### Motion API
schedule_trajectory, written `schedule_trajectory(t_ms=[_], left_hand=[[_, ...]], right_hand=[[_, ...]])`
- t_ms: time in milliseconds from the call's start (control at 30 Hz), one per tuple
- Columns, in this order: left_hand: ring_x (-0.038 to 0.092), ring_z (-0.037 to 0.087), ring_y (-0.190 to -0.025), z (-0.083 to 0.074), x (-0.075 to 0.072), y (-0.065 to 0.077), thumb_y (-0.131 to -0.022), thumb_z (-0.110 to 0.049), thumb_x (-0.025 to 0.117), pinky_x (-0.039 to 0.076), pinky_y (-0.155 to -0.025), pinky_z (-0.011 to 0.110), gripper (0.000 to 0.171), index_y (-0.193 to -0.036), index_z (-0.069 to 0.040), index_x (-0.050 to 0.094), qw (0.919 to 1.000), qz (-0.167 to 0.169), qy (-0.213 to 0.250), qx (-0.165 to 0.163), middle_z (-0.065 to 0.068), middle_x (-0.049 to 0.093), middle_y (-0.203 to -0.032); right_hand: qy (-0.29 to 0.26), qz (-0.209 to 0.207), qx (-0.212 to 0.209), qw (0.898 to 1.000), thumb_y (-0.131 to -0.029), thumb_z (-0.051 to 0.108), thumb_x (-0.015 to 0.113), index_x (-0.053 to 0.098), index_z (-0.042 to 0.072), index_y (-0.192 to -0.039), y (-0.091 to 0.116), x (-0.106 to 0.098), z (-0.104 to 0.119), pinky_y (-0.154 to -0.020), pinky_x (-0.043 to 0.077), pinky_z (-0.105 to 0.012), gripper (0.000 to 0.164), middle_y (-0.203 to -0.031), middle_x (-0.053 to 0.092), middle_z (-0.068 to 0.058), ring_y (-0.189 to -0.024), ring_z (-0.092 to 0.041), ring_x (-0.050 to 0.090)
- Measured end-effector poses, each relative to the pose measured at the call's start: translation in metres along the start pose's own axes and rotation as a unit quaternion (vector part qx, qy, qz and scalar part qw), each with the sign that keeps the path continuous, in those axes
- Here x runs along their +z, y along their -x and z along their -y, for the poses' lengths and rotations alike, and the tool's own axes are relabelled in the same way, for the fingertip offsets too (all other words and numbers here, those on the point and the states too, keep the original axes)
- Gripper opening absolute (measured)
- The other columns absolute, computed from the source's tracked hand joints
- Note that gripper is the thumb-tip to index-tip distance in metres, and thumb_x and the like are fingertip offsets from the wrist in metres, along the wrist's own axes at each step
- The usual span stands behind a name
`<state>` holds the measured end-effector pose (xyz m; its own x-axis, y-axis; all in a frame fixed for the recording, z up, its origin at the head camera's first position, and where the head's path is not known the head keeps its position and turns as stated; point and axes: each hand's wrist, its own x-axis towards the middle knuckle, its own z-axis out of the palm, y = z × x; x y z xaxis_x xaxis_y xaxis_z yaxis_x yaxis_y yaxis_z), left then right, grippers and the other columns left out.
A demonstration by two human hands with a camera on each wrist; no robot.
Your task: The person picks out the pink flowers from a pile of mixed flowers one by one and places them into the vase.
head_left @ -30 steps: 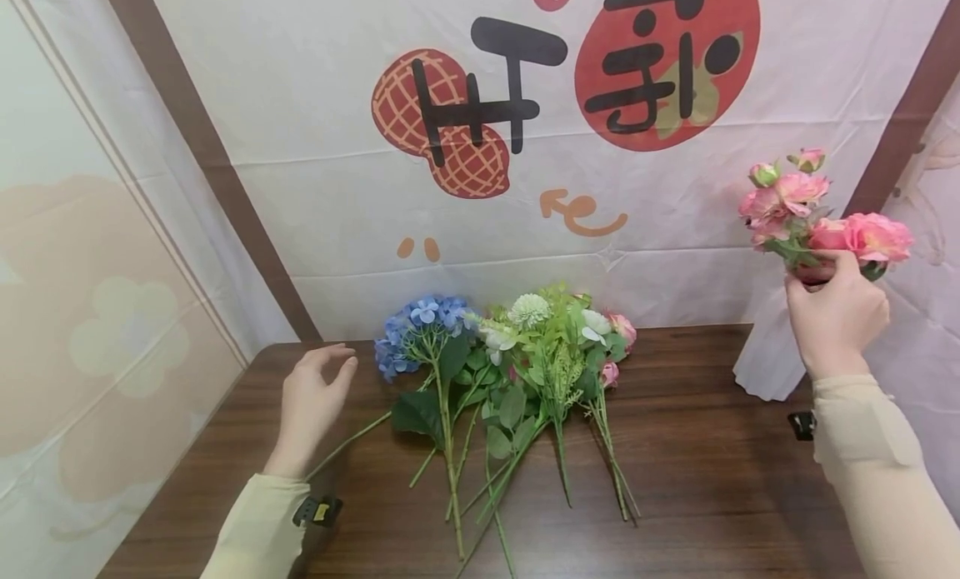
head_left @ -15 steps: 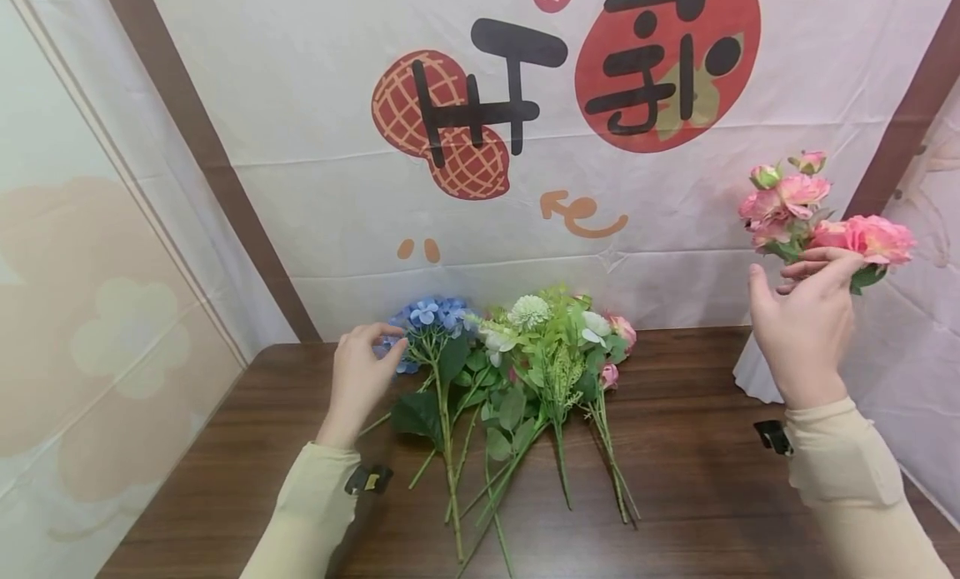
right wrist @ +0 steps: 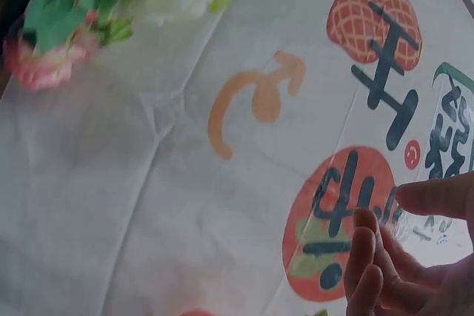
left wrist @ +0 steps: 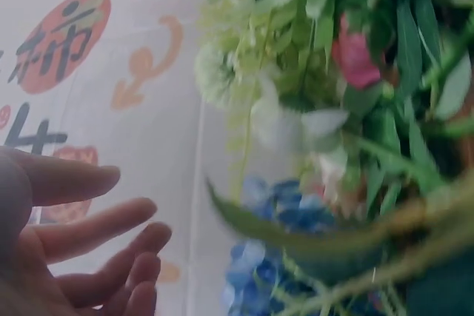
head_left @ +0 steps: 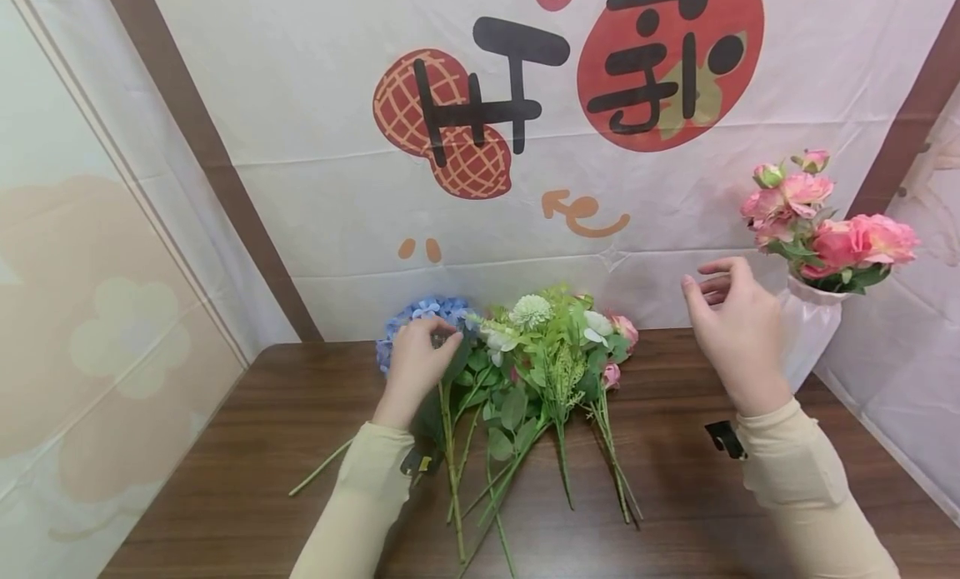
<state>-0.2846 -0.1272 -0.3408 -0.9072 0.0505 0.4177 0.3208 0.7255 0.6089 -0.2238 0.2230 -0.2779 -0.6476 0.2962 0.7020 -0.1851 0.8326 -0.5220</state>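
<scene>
My left hand (head_left: pixel 414 364) hovers in front of the blue hydrangea (head_left: pixel 431 306), hiding part of its bloom and leaves. In the left wrist view its fingers (left wrist: pixel 96 231) are loosely bent and hold nothing, apart from the flowers. My right hand (head_left: pixel 738 337) is in the air left of the white vase (head_left: pixel 812 333), covering some of its side. Thumb and fingers are parted with nothing between them. Pink flowers (head_left: pixel 873 242) stand upright in the vase. White, green and pink flower stems (head_left: pixel 551 346) lie in a heap right of the hydrangea.
A brown wooden table (head_left: pixel 240 471) carries everything, with flower stems pointing toward its front edge. One thin stem end (head_left: pixel 318 469) lies farther left. Close behind the table hangs a printed white cloth (head_left: pixel 330 204); another cloth (head_left: pixel 922 379) borders the right side.
My right hand has let go of the pink flowers, leaving them in the vase, and moved left and down. My left hand has moved right, from beside the hydrangea to in front of it.
</scene>
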Motion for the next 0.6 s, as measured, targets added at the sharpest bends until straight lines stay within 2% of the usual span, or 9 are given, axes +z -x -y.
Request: schedule_trajectory(t_ms=[133, 267, 467, 600], left_hand=[[0.063, 0.023, -0.081, -0.012, 0.018, -0.003, -0.088, -0.023, 0.066, 0.051, -0.074, 0.039, 0.014, -0.092, -0.011, 0.071, 0.9985, 0.048, -0.003, -0.027, 0.006, 0.071, -0.089], [0.064, 0.021, -0.081, -0.019, 0.037, -0.007, -0.088, -0.021, 0.065, 0.051, -0.074, 0.038, 0.011, -0.09, -0.013, 0.071, 0.9955, 0.086, -0.005, -0.039, 0.004, 0.071, -0.087], [0.065, 0.022, -0.082, -0.026, 0.058, -0.011, -0.088, -0.018, 0.066, 0.053, -0.074, 0.037, 0.009, -0.09, -0.012, 0.071, 0.992, 0.115, 0.009, -0.051, 0.005, 0.071, -0.088], [0.064, 0.021, -0.079, -0.029, 0.068, -0.01, -0.088, -0.018, 0.067, 0.052, -0.069, 0.035, 0.008, -0.09, -0.011, 0.07, 0.9889, 0.133, 0.0, -0.066, 0.005, 0.07, -0.089]], right_hand=[[-0.006, 0.024, 0.008, 1.0, -0.092, 0.036, 0.057, 0.065, 0.007, -0.099, 0.005, 0.012, 0.008, -0.064, 0.045, -0.04, 0.03, -0.086, 0.072, -0.013, -0.073, -0.027, 0.068], [-0.009, 0.039, 0.016, 0.999, -0.092, 0.037, 0.057, 0.068, 0.011, -0.095, 0.009, 0.024, 0.015, -0.063, 0.046, -0.042, 0.029, -0.085, 0.073, -0.009, -0.072, -0.024, 0.068], [-0.017, 0.05, 0.009, 0.999, -0.091, 0.033, 0.06, 0.069, 0.011, -0.093, 0.01, 0.041, 0.02, -0.06, 0.046, -0.041, 0.024, -0.083, 0.073, -0.008, -0.069, -0.024, 0.067], [-0.018, 0.06, 0.017, 0.998, -0.091, 0.034, 0.059, 0.069, 0.012, -0.093, 0.01, 0.049, 0.021, -0.057, 0.046, -0.038, 0.024, -0.083, 0.073, -0.006, -0.068, -0.022, 0.065]])
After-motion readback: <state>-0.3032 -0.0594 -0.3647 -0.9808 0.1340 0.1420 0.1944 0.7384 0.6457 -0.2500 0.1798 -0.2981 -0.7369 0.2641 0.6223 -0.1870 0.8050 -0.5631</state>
